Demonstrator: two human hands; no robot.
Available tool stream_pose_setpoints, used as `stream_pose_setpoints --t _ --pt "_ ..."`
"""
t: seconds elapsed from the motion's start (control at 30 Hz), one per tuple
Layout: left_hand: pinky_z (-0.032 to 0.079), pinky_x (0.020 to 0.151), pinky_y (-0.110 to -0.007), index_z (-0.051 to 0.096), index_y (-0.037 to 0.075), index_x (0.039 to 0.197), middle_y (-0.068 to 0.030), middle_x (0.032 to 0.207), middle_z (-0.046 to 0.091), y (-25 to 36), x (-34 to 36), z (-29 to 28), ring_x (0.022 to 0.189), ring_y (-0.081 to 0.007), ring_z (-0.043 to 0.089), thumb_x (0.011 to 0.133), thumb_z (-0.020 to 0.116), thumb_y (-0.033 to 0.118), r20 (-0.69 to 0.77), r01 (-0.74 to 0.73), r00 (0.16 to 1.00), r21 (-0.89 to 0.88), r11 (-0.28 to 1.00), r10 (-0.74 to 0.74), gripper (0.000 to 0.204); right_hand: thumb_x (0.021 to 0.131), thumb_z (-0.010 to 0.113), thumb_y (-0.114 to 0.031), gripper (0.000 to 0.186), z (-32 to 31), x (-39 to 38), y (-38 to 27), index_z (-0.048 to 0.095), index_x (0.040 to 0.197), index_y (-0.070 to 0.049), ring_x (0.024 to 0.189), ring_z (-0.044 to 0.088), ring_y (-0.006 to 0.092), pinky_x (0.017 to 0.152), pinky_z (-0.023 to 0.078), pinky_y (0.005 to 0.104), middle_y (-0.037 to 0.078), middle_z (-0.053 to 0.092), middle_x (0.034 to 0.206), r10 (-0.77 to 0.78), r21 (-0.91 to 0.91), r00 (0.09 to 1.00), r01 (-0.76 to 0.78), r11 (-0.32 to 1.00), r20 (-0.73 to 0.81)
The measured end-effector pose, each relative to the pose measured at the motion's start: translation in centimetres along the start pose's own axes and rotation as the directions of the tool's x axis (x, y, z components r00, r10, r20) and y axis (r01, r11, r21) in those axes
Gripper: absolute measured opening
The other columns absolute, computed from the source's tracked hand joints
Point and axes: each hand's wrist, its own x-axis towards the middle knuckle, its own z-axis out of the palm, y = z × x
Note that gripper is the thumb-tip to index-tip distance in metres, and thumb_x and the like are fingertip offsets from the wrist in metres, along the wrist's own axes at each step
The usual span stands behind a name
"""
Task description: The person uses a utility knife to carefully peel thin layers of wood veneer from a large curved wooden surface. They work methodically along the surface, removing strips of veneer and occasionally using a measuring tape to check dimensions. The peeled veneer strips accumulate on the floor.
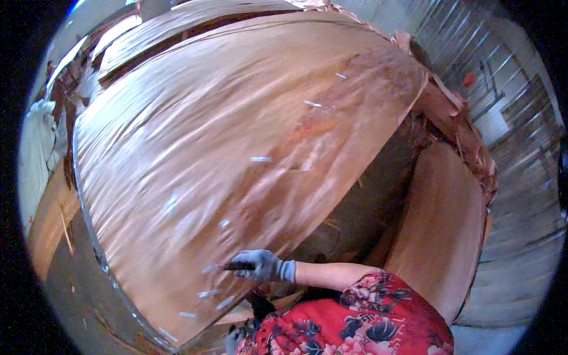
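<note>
A large reddish-tan sheet of wood veneer with a rippled surface spreads out in front of me. My right hand, in a grey glove, is over its near edge. Its fingers are closed round a short dark object whose kind I cannot make out. Short white strips lie on the sheet close by, among them a strip and another strip. My left hand, also grey-gloved, shows only in part at the lower edge, beside my red flowered clothing; its fingers are mostly hidden.
More veneer sheets are stacked at the far left. To the right stands another brown veneer stack, with torn veneer scraps along its outer side. A dark gap separates it from the sheet. Grey floor shows at the left.
</note>
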Motion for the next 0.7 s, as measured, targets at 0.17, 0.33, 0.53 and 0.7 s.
stream_pose_setpoints --t 0.17,0.33,0.53,0.7 --pt "0.040 0.093 -0.030 0.064 -0.003 0.105 -0.0157 0.111 0.063 18.5 4.2 7.6 0.105 -0.0202 0.056 0.092 0.053 0.015 0.016 0.081 0.997 -0.271 0.959 -0.079 0.025 0.086 0.065 -0.016 0.025 -9.6 -11.6 5.9 0.063 0.108 -0.003 0.095 0.060 0.0120 0.086 0.047 0.0293 0.004 0.066 0.103 0.298 0.467 0.953 -0.239 0.851 -0.056" --pt "0.024 0.107 -0.036 0.067 0.004 0.105 -0.0149 0.131 0.051 37.5 9.3 18.6 0.135 -0.0268 0.029 0.093 0.050 0.015 0.263 -0.287 0.902 -0.228 0.930 0.343 0.023 0.088 0.060 -0.009 0.028 -20.8 -21.9 7.0 0.058 0.116 -0.003 0.099 0.057 0.0121 0.090 0.045 0.0293 0.004 0.063 0.107 0.287 0.652 0.930 -0.073 0.755 -0.228" --pt "-0.012 0.111 -0.044 0.062 0.009 0.114 -0.0030 0.118 0.060 51.4 15.1 31.5 0.123 -0.0160 0.042 0.095 0.046 0.032 0.505 -0.659 0.572 -0.186 0.729 0.646 0.034 0.090 0.056 -0.009 0.032 -32.8 -30.5 3.7 0.051 0.121 -0.002 0.108 0.054 0.0158 0.099 0.040 0.0294 0.006 0.059 0.115 0.532 0.756 0.707 0.005 0.654 -0.465" --pt "-0.011 0.110 -0.050 0.058 0.009 0.121 -0.0058 0.120 0.058 57.8 18.0 40.6 0.115 -0.0188 0.051 0.096 0.041 0.031 0.515 -0.840 0.459 -0.014 0.542 0.724 0.037 0.083 0.068 -0.015 0.044 -38.6 -33.8 7.4 0.053 0.123 -0.006 0.105 0.054 0.0150 0.093 0.043 0.0311 0.002 0.059 0.113 0.648 0.718 0.531 -0.101 0.689 -0.547"
